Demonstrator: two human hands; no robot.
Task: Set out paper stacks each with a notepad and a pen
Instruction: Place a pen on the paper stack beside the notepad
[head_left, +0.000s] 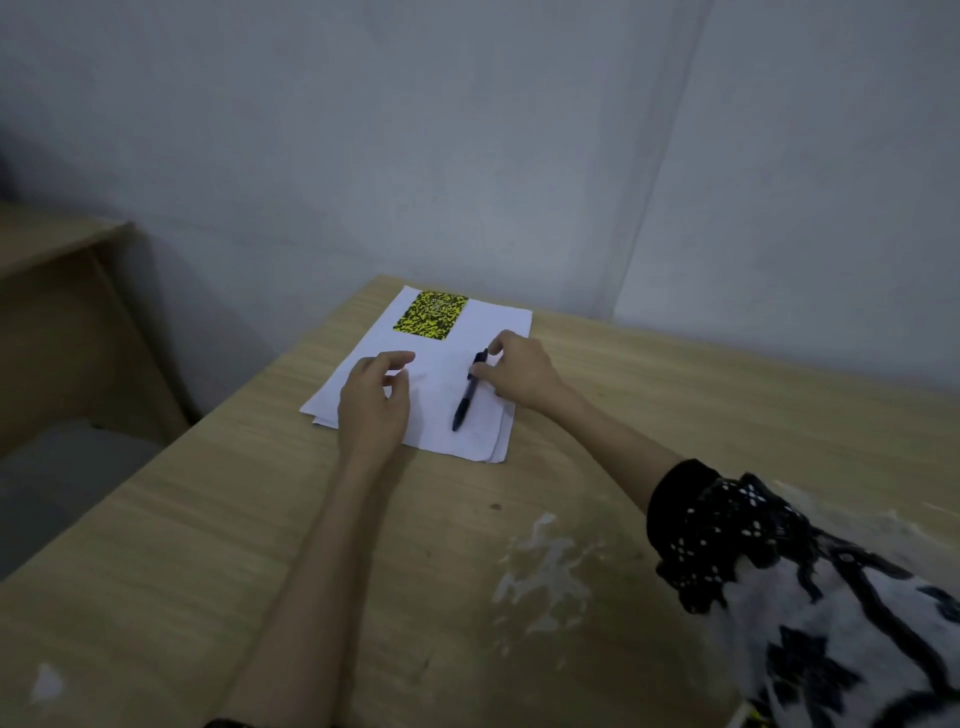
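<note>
A white paper stack (441, 400) lies at the far left corner of the wooden table (260, 545). A small yellow-and-black patterned notepad (431, 315) rests on the stack's far end. A dark pen (467, 395) lies lengthwise on the paper's right half. My right hand (519, 371) is at the pen's upper end, thumb and forefinger touching its cap. My left hand (374, 405) hovers over the stack's left side, fingers curled and apart, holding nothing.
A grey wall (467, 156) stands just behind the table. A second wooden desk (62, 312) stands to the left across a gap of floor. White paint stains (550, 566) mark the tabletop near me. My patterned sleeve (779, 571) fills the lower right.
</note>
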